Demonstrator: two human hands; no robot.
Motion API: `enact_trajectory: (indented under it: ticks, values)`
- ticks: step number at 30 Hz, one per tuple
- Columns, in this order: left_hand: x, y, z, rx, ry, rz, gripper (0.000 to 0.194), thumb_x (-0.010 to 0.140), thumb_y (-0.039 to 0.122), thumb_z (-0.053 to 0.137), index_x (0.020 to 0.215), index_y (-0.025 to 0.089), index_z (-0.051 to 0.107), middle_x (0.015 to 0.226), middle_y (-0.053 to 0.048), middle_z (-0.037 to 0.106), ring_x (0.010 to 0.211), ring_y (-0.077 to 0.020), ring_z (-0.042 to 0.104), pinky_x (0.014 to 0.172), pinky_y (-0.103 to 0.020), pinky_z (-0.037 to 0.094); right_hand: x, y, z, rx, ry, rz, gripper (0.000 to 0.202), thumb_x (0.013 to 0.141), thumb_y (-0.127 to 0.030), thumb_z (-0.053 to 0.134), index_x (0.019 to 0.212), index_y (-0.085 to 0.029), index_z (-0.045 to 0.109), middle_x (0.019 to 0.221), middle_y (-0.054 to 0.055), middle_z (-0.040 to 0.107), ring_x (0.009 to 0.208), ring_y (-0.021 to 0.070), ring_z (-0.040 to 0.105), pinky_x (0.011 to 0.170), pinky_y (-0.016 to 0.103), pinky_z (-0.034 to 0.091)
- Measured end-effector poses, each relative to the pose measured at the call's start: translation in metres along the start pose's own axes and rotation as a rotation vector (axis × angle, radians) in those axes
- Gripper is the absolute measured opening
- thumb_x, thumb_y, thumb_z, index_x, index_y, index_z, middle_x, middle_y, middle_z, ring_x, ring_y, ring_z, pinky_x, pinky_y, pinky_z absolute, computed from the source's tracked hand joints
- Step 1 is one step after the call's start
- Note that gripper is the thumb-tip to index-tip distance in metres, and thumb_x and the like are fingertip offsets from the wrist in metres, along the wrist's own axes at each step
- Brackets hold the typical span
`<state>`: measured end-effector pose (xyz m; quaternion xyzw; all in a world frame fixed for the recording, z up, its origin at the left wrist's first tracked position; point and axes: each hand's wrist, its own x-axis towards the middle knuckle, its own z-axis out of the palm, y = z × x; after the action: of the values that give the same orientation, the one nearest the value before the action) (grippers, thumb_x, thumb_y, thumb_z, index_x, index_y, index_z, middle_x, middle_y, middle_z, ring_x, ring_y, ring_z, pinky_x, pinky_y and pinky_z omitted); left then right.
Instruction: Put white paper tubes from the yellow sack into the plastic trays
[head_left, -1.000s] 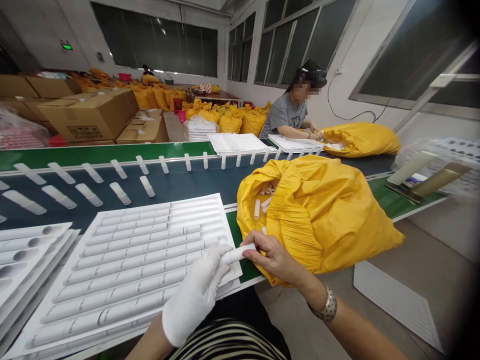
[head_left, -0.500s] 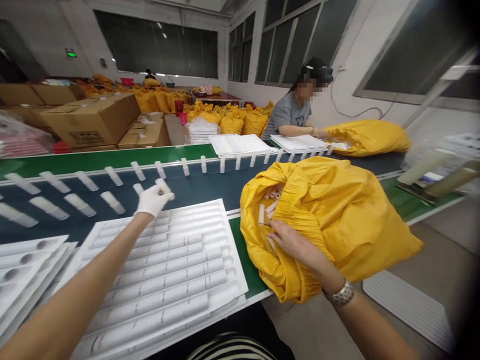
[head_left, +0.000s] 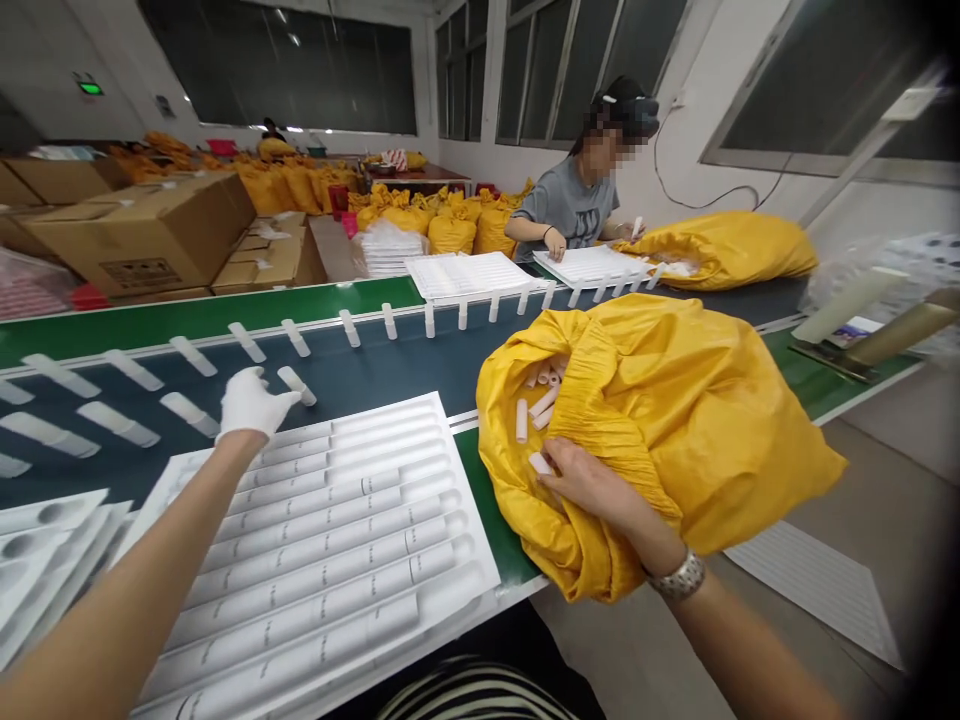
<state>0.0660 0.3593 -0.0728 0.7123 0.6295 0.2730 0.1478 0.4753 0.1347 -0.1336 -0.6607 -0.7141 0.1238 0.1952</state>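
My left hand (head_left: 255, 405), in a white glove, is over the dark conveyor belt (head_left: 390, 372) with its fingers apart and nothing in them. Just right of its thumb, a short white tube (head_left: 296, 386) lies on the belt. At the mouth of a yellow sack (head_left: 697, 430), my bare right hand (head_left: 585, 482) pinches a small white tube (head_left: 540, 464). More loose tubes (head_left: 522, 420) lie inside the sack. A white grooved tray (head_left: 457, 500) in front of me holds rows of white tubes with dark printing; my left forearm hides part of it.
White tubes (head_left: 120, 424) lie in two rows along the belt. Stacked trays (head_left: 52, 570) sit at left. Across the belt, a co-worker (head_left: 581, 195) handles tubes beside another yellow sack (head_left: 735, 250) and trays (head_left: 472, 275). Cardboard boxes (head_left: 142, 235) stand behind.
My left hand has let go of a tube, now on the belt, and moved left. My right hand now grips a tube at the sack. The co-worker has lifted a tube.
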Motion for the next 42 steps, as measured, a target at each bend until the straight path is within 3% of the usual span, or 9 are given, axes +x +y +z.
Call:
enact_trajectory:
  ticks: [3,6,9,14,21,30,35,38,42]
  values:
    - [-0.059,0.027,0.012,0.021,-0.014,0.131,0.045,0.090,0.038,0.060,0.124,0.009,0.058,0.122,-0.016,0.064,0.112,-0.0352,0.058,0.099,-0.053,0.046,-0.005,-0.015,-0.018,0.192,0.016,-0.080,0.002,0.093,-0.022,0.058,0.095,-0.022,0.058,0.095,0.004,0.066,0.086,0.0229,0.063,0.080,0.037,0.053]
    - [-0.121,0.055,0.038,-0.024,-0.262,0.396,0.030,0.090,0.040,0.059,0.112,0.022,0.069,0.113,-0.007,0.071,0.106,-0.0286,0.062,0.098,-0.042,0.048,-0.012,-0.031,-0.025,0.314,0.038,-0.192,0.011,0.097,-0.025,0.057,0.108,-0.023,0.060,0.113,0.004,0.068,0.109,0.0238,0.062,0.099,0.039,0.049]
    - [-0.156,0.078,0.057,0.081,-0.410,0.575,0.026,0.094,0.040,0.053,0.093,0.023,0.073,0.100,-0.009,0.072,0.099,-0.0298,0.061,0.091,-0.043,0.047,-0.019,-0.044,-0.024,0.361,0.038,-0.264,0.018,0.101,-0.027,0.053,0.119,-0.026,0.059,0.124,0.005,0.067,0.122,0.0237,0.059,0.107,0.041,0.044]
    - [-0.163,0.097,0.064,0.242,-0.518,0.563,0.026,0.095,0.033,0.051,0.083,0.019,0.070,0.092,-0.011,0.069,0.088,-0.0291,0.062,0.078,-0.039,0.045,-0.026,-0.055,-0.012,0.503,0.095,-0.297,0.020,0.103,-0.030,0.052,0.121,-0.024,0.057,0.118,0.006,0.067,0.112,0.0219,0.064,0.101,0.038,0.051]
    - [-0.164,0.097,0.059,0.197,-0.513,0.511,0.019,0.090,0.024,0.053,0.094,0.018,0.070,0.095,-0.012,0.069,0.089,-0.0283,0.065,0.077,-0.035,0.046,-0.026,-0.071,0.023,1.020,0.184,-0.203,0.036,0.099,-0.036,0.057,0.130,-0.025,0.045,0.116,0.007,0.066,0.100,0.0193,0.069,0.089,0.033,0.059]
    - [-0.176,0.097,0.045,0.020,-0.522,0.450,0.020,0.096,0.028,0.046,0.094,0.019,0.063,0.095,-0.008,0.069,0.089,-0.0250,0.064,0.079,-0.036,0.050,-0.024,-0.089,0.037,1.011,0.262,-0.085,0.021,0.093,-0.038,0.069,0.107,-0.023,0.062,0.103,0.004,0.069,0.085,0.0181,0.062,0.077,0.030,0.051]
    - [-0.189,0.107,0.023,-0.512,-0.698,0.293,0.029,0.102,0.041,0.041,0.116,0.022,0.058,0.118,-0.006,0.066,0.109,-0.0226,0.064,0.094,-0.035,0.055,-0.028,-0.094,0.031,1.138,0.244,-0.141,0.020,0.095,-0.036,0.068,0.110,-0.026,0.060,0.108,0.004,0.069,0.092,0.0188,0.062,0.082,0.031,0.051]
    - [-0.197,0.112,0.014,-0.653,-0.800,0.265,0.031,0.100,0.045,0.046,0.117,0.023,0.060,0.116,-0.006,0.066,0.107,-0.0236,0.065,0.094,-0.036,0.056,-0.031,-0.095,0.021,1.039,0.183,-0.210,0.020,0.095,-0.036,0.068,0.112,-0.026,0.063,0.107,0.005,0.069,0.091,0.0190,0.062,0.082,0.031,0.050]
    - [-0.214,0.114,0.015,-0.655,-0.727,0.278,0.028,0.099,0.039,0.047,0.119,0.023,0.059,0.116,-0.006,0.066,0.110,-0.0242,0.064,0.103,-0.039,0.051,-0.034,-0.093,0.007,0.814,0.161,-0.213,0.023,0.089,-0.040,0.075,0.101,-0.022,0.068,0.089,0.002,0.066,0.077,0.0169,0.058,0.069,0.028,0.045]
